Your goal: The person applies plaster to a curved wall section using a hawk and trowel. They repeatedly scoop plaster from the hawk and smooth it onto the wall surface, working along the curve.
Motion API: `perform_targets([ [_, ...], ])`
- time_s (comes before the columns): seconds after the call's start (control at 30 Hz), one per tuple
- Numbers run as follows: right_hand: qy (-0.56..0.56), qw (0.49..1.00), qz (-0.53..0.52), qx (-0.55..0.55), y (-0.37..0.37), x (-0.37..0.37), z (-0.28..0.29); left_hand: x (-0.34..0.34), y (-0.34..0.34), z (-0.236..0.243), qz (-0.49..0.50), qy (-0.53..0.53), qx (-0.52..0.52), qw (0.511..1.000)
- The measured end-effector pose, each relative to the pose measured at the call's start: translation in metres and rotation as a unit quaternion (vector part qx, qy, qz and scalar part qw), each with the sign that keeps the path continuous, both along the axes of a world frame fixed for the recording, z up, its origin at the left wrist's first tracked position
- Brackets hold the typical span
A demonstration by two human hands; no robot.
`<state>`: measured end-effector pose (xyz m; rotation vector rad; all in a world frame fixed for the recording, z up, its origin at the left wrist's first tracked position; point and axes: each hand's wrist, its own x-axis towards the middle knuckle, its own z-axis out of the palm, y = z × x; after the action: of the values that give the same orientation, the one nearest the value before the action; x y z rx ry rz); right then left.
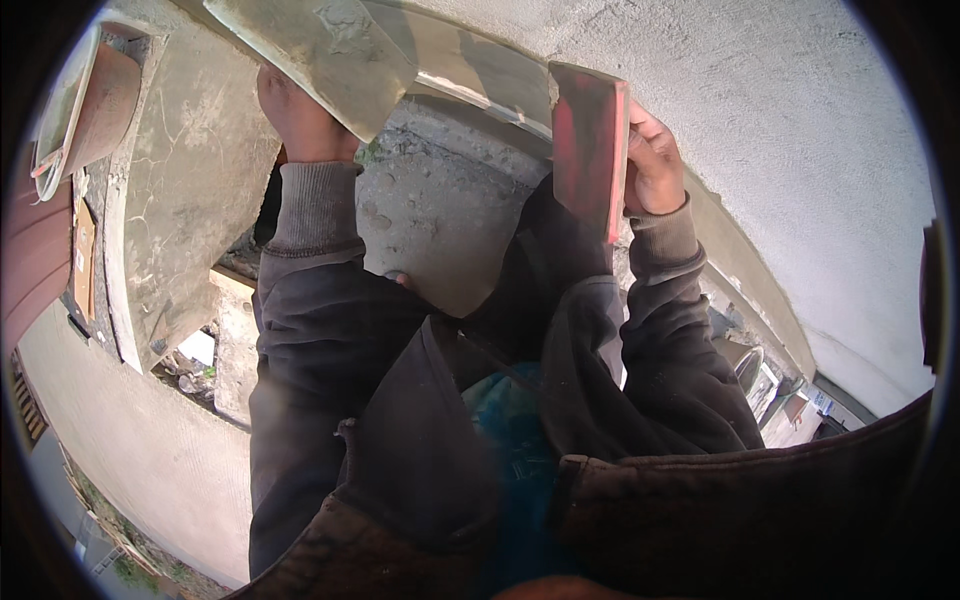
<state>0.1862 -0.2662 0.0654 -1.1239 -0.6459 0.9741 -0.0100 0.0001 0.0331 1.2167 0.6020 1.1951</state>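
My left hand (305,120) is closed beneath a flat, grey mortar-smeared board (320,50), with most of its fingers hidden by it. A lump of wet grey mortar (345,25) sits on the board's upper side. On the right, my right hand (655,170) grips a plastering float (588,145), whose face is red and partly coated in grey. The float is held on edge, close to the grey plastered wall (780,130); from here I cannot tell whether they touch. Both forearms are in dark sleeves.
A smooth concrete ledge (465,85) runs along the wall's foot. Below lies a grey floor (430,210) near my legs. At the left stand a cracked concrete surface (195,170) and a brownish container (108,100). Rubble (190,375) lies in a gap beside a wooden piece (235,340).
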Motion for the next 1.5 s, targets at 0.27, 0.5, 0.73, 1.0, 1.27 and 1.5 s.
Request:
perform_targets([
  [0.27,-0.615,0.758,-0.046,-0.212,0.065,0.008,-0.068,-0.025,0.027,0.017,0.045,-0.081,-0.088,0.992],
  [0.5,-0.628,0.747,-0.002,-0.218,0.081,-0.022,-0.088,-0.028,0.028,0.015,0.054,-0.044,-0.073,0.995],
  [0.73,-0.578,0.742,-0.063,-0.334,0.091,0.005,-0.074,-0.021,0.022,0.022,0.069,-0.063,-0.083,0.992],
  [1.0,-0.645,0.733,0.003,-0.217,0.147,-0.044,-0.09,-0.036,0.044,0.003,0.056,-0.046,-0.052,0.996],
  [1.27,-0.691,0.684,-0.014,-0.231,0.158,-0.01,-0.091,-0.034,0.052,-0.012,0.028,-0.093,-0.082,0.992],
  [1.5,-0.635,0.751,0.031,-0.18,0.105,-0.021,-0.054,-0.036,0.045,-0.002,0.025,-0.102,-0.11,0.988],
])
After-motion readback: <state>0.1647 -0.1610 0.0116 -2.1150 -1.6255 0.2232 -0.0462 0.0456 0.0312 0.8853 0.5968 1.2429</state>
